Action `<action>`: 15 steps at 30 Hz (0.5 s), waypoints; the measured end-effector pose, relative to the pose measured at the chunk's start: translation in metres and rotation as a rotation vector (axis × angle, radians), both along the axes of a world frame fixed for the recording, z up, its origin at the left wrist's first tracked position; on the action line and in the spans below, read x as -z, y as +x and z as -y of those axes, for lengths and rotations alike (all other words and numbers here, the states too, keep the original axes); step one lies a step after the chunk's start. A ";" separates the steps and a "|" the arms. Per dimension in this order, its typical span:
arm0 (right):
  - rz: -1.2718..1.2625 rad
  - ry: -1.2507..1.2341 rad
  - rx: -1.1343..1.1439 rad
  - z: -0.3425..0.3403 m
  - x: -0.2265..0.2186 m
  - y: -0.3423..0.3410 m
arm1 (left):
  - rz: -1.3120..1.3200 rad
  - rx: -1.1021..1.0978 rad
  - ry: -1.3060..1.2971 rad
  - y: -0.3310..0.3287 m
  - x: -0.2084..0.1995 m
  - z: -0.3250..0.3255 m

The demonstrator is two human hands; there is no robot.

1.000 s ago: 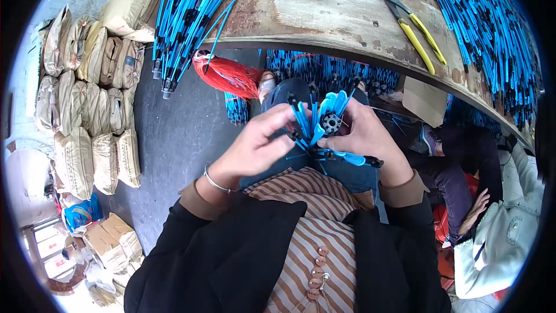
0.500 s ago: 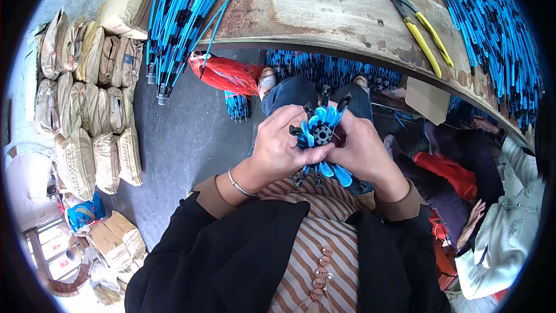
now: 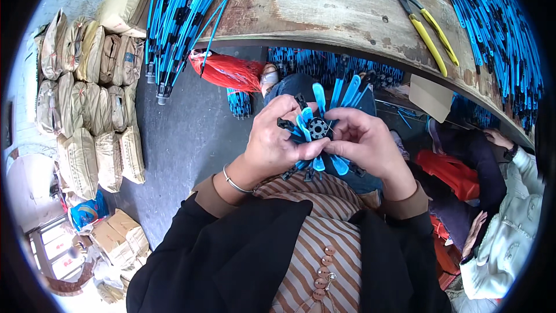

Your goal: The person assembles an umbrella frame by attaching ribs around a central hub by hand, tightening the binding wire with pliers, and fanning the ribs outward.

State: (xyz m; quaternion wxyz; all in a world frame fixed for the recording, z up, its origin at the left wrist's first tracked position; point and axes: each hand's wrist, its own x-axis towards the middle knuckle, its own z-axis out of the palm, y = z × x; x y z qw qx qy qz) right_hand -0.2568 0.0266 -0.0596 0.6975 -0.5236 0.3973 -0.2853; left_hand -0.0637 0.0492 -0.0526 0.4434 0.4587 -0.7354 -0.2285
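Note:
Over my lap, my left hand (image 3: 272, 139) is closed around a partly built umbrella frame. Its round, notched black hub (image 3: 318, 128) faces up, and blue ribs (image 3: 339, 165) with black joints fan out around it. My left thumb presses against the hub's lower edge. On the hub's other side, my right hand (image 3: 365, 142) is closed, thumb and fingers pinched around what looks like a thin wire. The wire's far end is too fine to follow. My left palm hides some of the ribs.
Ahead is a worn wooden table (image 3: 255, 20) bearing yellow-handled pliers (image 3: 428, 32). Bundles of blue ribs (image 3: 185, 17) overhang its left end, with another pile (image 3: 498, 35) at right. Stacked sacks (image 3: 87, 104) stand left. A co-worker's sleeve (image 3: 515, 226) and hand (image 3: 475, 232) are at right.
My right hand has drawn back from the ribs, its fingers now pinched beside the hub. More ribs stand spread beyond the hub, which has shifted slightly left.

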 end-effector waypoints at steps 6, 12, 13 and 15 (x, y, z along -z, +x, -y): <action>-0.137 -0.183 -0.232 0.011 -0.004 -0.001 | -0.054 0.033 0.076 0.003 0.003 -0.006; -0.119 -0.297 -0.260 0.011 0.000 -0.005 | -0.082 0.141 0.097 0.002 0.003 -0.003; -0.124 -0.318 -0.260 0.011 -0.001 -0.004 | -0.082 0.149 0.100 0.003 0.004 -0.002; -0.134 -0.360 -0.259 0.012 -0.001 -0.002 | -0.081 0.166 0.105 0.005 0.006 -0.002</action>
